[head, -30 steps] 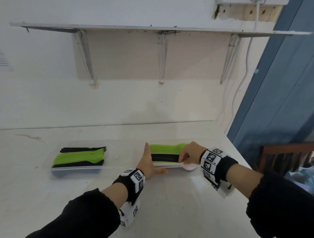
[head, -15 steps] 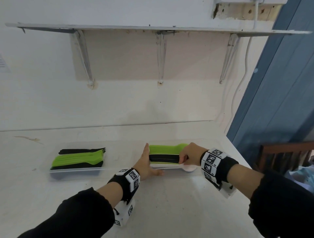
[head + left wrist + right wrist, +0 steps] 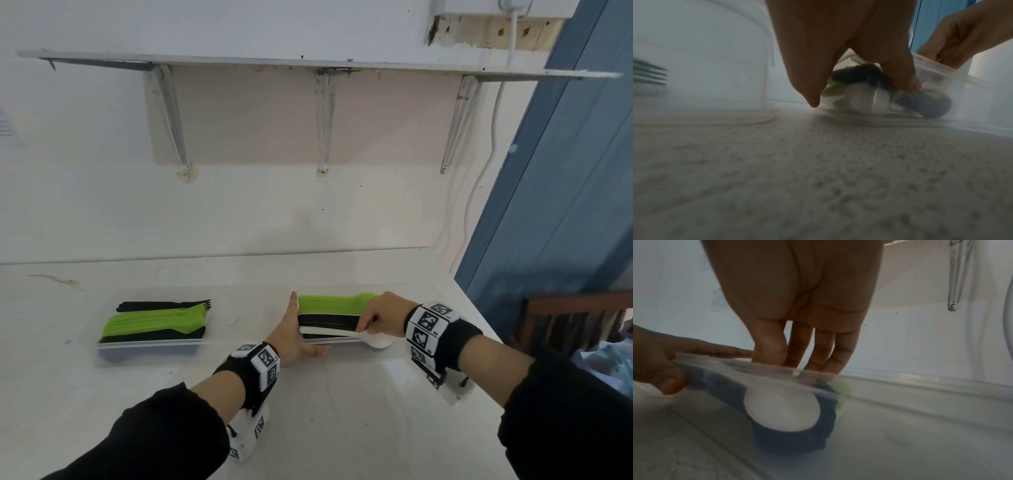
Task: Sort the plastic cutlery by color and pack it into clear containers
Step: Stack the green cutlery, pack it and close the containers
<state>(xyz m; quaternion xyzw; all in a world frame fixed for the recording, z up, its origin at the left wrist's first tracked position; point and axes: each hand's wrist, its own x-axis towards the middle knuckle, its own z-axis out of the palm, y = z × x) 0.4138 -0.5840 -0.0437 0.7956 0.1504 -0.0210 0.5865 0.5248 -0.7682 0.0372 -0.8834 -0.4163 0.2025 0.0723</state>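
Pressing the flat left hand (image 3: 294, 337) on the end of the right clear container (image 3: 387, 358) on the white counter (image 3: 342, 418), pinching spoons (image 3: 329, 320) inside with the right hand (image 3: 382, 313), showing green forks (image 3: 156, 323) boxed only from above, one white spoon bowl (image 3: 782, 408) close up below.

Your head camera looks forward and down from above the counter (image 3: 308, 428), taking in both forearms, both containers and the wall with its shelf (image 3: 308, 63). Your left wrist camera sits almost on the counter, facing right along the left hand (image 3: 828, 40) toward the right container (image 3: 931, 68), very near and blurred. Your right wrist camera looks from low at the container's right end (image 3: 777, 369), facing left past the right hand (image 3: 797, 296). All three share that container and both hands.
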